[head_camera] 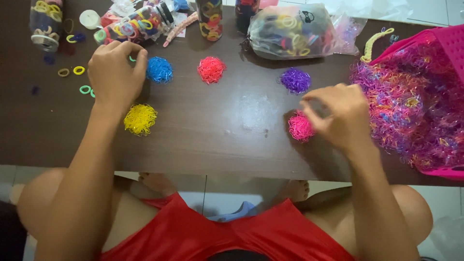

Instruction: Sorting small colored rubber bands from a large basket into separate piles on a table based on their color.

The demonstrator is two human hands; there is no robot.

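Small piles of tiny elastic bands lie sorted by colour on a dark brown table (217, 140): blue (159, 69), red (211, 69), purple (295, 80), yellow (140, 119) and pink (299, 127). My left hand (115, 75) rests with its fingers curled beside the blue pile, pinching something small that I cannot make out. My right hand (338, 113) hovers over the pink pile with thumb and fingertips pinched together; what they hold is too small to see.
A pink basket (447, 48) at the right edge holds a big heap of mixed bands (411, 106). A clear bag of hair ties (290, 31) and several jars (46, 21) stand along the far edge. Loose rings (79, 70) lie at the far left.
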